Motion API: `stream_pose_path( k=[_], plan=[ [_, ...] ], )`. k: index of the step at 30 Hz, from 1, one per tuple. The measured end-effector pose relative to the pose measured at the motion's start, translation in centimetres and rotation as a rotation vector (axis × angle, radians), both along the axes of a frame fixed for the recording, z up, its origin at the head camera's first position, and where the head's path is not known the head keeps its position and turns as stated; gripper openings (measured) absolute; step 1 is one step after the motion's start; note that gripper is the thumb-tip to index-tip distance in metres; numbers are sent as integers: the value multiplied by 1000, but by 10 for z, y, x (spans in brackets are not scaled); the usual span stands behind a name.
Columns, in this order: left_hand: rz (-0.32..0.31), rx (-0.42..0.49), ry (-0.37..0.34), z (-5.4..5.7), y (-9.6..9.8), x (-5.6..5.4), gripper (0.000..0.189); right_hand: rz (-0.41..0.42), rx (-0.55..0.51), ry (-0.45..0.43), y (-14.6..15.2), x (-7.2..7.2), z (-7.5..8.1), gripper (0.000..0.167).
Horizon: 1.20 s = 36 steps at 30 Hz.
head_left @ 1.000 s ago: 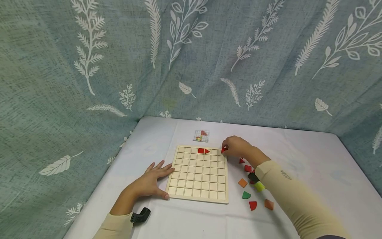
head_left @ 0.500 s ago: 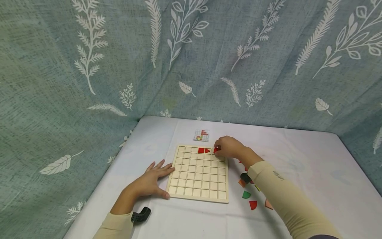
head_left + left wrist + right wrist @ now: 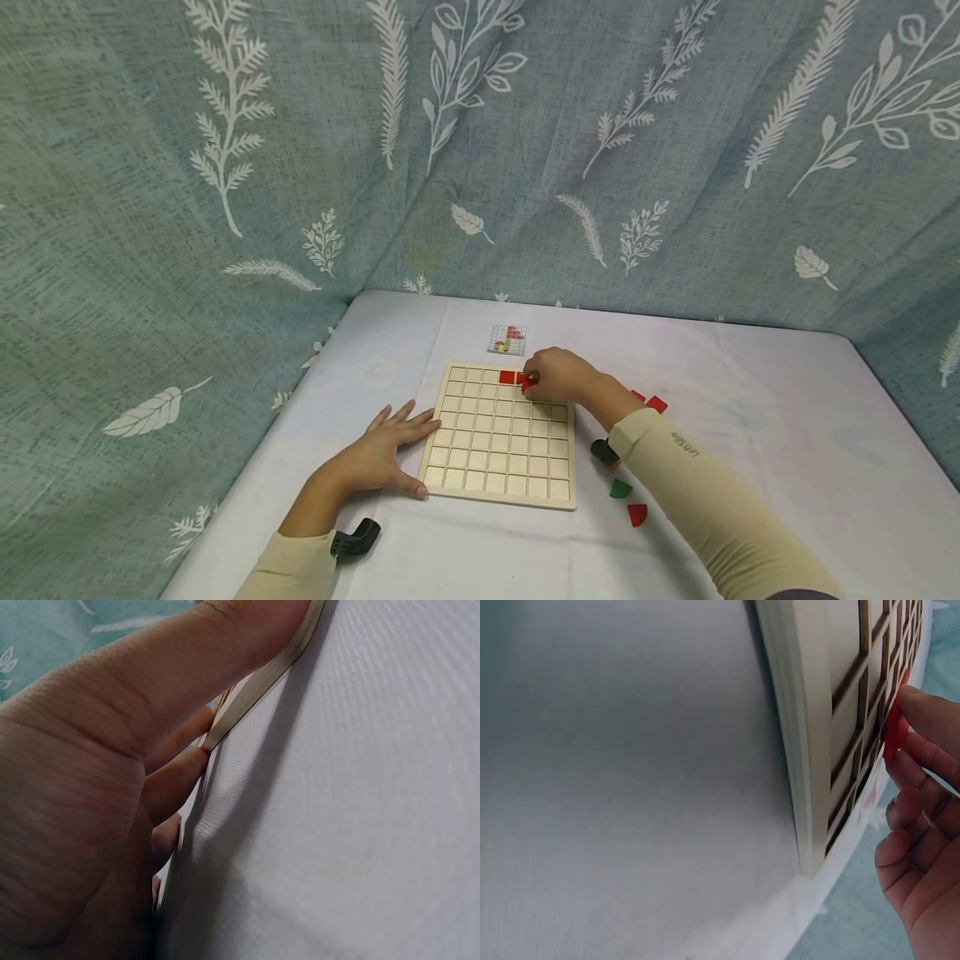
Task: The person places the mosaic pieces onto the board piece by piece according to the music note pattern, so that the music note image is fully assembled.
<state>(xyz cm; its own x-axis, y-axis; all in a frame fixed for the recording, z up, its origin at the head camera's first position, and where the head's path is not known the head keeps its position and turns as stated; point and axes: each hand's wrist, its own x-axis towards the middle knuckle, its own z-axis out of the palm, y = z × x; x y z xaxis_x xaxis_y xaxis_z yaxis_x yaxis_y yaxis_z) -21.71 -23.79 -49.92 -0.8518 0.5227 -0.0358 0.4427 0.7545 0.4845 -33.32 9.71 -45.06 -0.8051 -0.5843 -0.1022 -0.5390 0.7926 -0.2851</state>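
Grey-green cloth printed with white leaves [image 3: 525,242] hangs behind a white-covered table [image 3: 750,408], where the left hand [image 3: 378,457], fingers spread, touches a pale wooden grid board [image 3: 483,442] at its left edge while the right hand [image 3: 558,375] pinches a small flat red piece [image 3: 528,384] near its far edge.

Right sleeve [image 3: 705,496]: “Let'sSlim” (small, blurry)

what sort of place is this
Probably an indoor tabletop spot screened off for an activity, though the wider room is out of view: leaf-print fabric hangs behind a white-covered table, which holds a wooden grid board.
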Motion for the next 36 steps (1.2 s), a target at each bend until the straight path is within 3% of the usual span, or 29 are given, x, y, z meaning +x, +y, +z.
stream_pose_path(
  k=[13, 24, 36],
  plan=[
    [-2, -3, -1, -1, -2, 0, 117, 133, -7, 38, -19, 6, -2, 17],
    [4, -5, -1, 0, -1, 1, 117, 157, -21, 40, -28, 8, -2, 22],
    [-7, -6, 8, 1, -1, 0, 116, 206, 20, 91, -33, 5, -6, 13]
  ],
)
